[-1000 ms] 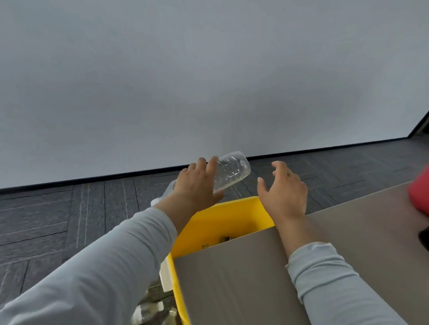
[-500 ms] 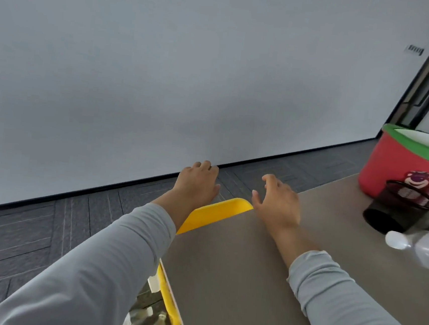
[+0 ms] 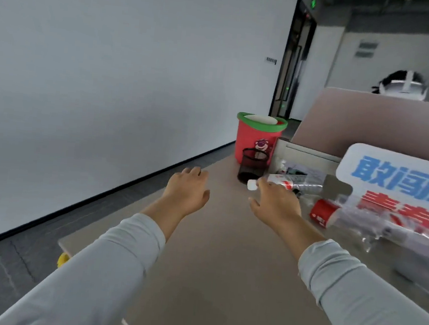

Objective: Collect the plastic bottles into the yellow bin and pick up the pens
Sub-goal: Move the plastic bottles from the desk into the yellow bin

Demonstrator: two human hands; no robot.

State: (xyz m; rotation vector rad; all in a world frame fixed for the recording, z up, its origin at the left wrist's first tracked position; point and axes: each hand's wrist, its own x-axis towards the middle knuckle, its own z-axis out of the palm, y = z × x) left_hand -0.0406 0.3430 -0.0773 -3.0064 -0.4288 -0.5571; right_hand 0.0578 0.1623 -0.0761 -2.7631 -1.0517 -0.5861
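White wall across the left and top of the frame, dark grey carpet floor [image 3: 15, 261] at lower left. A beige tabletop [image 3: 224, 268] runs from bottom centre toward upper right.

Yellow bin [image 3: 62, 260]: only a sliver shows, at the tabletop's lower-left corner, on the floor side.

Left hand [image 3: 188, 190]: centre frame, over the tabletop, palm down, fingers loose. Grip released, nothing in it.

Black mesh cup [image 3: 253, 164] stands right of centre, with a red bucket [image 3: 259, 137] with a green rim just behind it.

Right hand [image 3: 276, 205]: palm down, fingers spread, grip released. Its fingertips are at the neck of a clear bottle [image 3: 295, 183] with a white cap, lying on its side; contact cannot be told.

A second bottle [image 3: 325, 212], red at its near end, lies further right, below a sign [image 3: 395, 179] with blue and red characters. A pinkish partition [image 3: 369, 119] is at upper right.
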